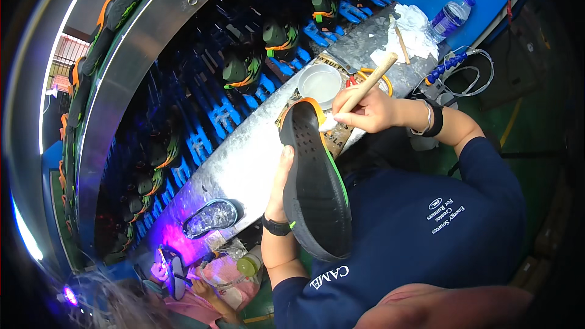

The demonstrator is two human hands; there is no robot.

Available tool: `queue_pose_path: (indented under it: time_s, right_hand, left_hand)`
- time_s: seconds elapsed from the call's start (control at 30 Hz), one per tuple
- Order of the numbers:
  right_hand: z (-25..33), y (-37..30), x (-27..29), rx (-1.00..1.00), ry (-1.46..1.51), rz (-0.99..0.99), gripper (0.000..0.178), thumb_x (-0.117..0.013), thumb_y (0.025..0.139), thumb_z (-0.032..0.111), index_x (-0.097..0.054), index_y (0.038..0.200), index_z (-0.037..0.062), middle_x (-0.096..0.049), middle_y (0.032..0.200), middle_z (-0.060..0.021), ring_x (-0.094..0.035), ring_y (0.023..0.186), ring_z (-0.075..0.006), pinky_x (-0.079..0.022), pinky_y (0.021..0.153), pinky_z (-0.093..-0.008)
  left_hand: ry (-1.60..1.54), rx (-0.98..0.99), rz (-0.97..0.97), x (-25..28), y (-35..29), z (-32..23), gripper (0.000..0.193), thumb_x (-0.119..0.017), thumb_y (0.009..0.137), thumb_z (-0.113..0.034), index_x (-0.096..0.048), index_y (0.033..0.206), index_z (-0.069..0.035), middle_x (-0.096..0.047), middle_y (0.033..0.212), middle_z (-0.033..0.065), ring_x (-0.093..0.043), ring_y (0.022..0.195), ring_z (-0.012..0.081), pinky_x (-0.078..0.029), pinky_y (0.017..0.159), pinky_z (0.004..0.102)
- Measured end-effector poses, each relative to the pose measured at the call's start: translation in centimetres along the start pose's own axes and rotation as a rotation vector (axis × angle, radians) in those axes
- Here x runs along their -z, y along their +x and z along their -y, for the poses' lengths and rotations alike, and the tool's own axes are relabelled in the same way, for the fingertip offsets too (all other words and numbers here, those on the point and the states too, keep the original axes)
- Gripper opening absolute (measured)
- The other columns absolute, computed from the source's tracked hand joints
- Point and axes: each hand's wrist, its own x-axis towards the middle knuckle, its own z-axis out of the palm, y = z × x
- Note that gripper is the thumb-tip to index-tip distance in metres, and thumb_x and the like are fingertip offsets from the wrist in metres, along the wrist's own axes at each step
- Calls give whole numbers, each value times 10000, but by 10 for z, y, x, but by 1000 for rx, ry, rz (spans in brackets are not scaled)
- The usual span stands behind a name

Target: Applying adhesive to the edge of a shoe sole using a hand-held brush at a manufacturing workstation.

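A black shoe sole with an orange and bright green rim stands tilted in front of my body. My left hand grips its left edge, the thumb showing and the other fingers hidden behind it. A brush with a thick pale wooden handle is clasped in my right hand. Its white tip lies at the orange and green rim near the sole's upper end. Just beyond the sole, a round, pale, shallow bowl sits on the worn metal bench.
Blue racks bearing dark shoes run along the bench. At the far right are crumpled white cloth, a thin stick, a plastic bottle and a blue hose. A co-worker's hand is lower left, beside a sandal-like sole.
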Motion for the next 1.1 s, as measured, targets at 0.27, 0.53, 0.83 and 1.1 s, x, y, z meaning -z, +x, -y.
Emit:
queue_pose_path:
  time_s: [0.27, 0.53, 0.83, 1.1]
  right_hand:
    - [6, 7, 4, -177, 123, -232, 40, -558, 754, 24, -557, 787, 1, -538, 697, -44, -480, 566, -76, -370, 499, -210]
    - [7, -5, 1, -4, 56, -142, 42, -553, 756, 34, -556, 782, 2, -536, 700, -48, -481, 579, -80, -371, 498, -215]
    - [5, -4, -5, 62, -68, -200, 43, -553, 754, 23, -550, 787, -4, -542, 703, -48, -454, 537, -57, -344, 464, -198]
    - [27, -15, -14, 134, 39, -82, 43, -552, 733, 18, -553, 765, -11, -542, 660, -58, -430, 441, -70, -327, 398, -202]
  left_hand:
    - [44, -27, -11, -7, -2, -5, 488, -391, 854, -369, -333, 1193, -23, -500, 998, 135, -549, 786, 175, -477, 673, 273]
    - [211, -45, -83, -2, 1, -6, 431, -451, 825, -380, -486, 1062, -22, -574, 850, 107, -574, 694, 167, -490, 619, 270]
    - [398, -151, 19, -8, 11, -17, 437, -432, 846, -331, -374, 1148, -20, -522, 968, 83, -541, 803, 137, -459, 696, 257]
    - [466, -162, 55, -12, 18, -35, 562, -477, 825, -290, -243, 1268, -35, -402, 1162, 94, -406, 1047, 170, -331, 883, 300]
